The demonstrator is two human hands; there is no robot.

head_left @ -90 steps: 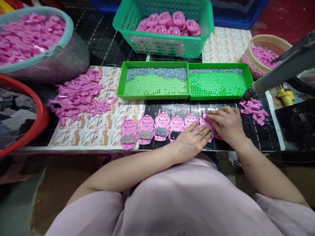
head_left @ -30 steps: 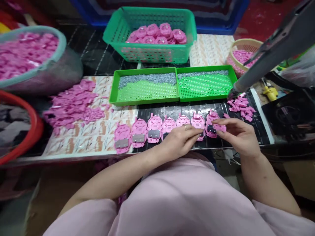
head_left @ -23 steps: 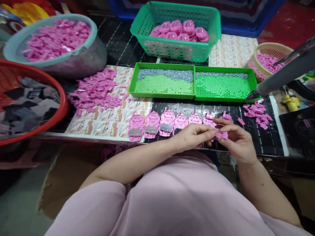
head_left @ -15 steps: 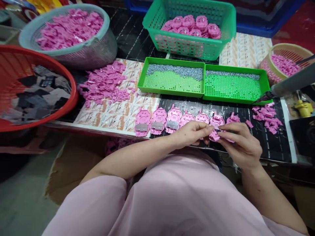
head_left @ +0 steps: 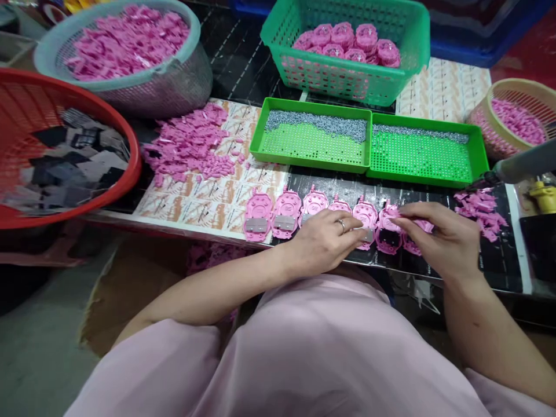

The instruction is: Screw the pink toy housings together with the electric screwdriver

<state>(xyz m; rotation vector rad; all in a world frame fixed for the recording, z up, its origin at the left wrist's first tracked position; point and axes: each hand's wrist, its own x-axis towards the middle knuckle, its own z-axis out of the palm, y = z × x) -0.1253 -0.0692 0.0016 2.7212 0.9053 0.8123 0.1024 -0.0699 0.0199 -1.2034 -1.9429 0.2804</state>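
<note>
Several pink plastic casing halves lie in a row along the table's front edge. The leftmost casing half (head_left: pixel 258 208) and its neighbour (head_left: pixel 286 211) each have a grey plate across the lower part. My left hand (head_left: pixel 324 240) lies over the middle of the row, fingers stretched out, fingertips at a casing half (head_left: pixel 365 214) with a grey plate. To its right, another casing half (head_left: pixel 386 220) shows a dark rectangle low down. At its top, my right hand (head_left: pixel 447 237) pinches a small pink plastic part, mostly hidden by thumb and forefinger. The last casing half lies partly under this hand.
Behind the row stand two green trays (head_left: pixel 315 159) of small metal pieces. A pile of pink parts (head_left: pixel 191 142) lies left, a smaller pile (head_left: pixel 482 214) right. Baskets (head_left: pixel 347 81) line the back, with a red basket (head_left: pixel 134 156) at left. A grey tool (head_left: pixel 527 162) juts in from the right.
My hands were together over a pink part at the row's front; now they are apart. My left hand has moved left and flattened; my right is pinching at a casing's top. The view shifted slightly.
</note>
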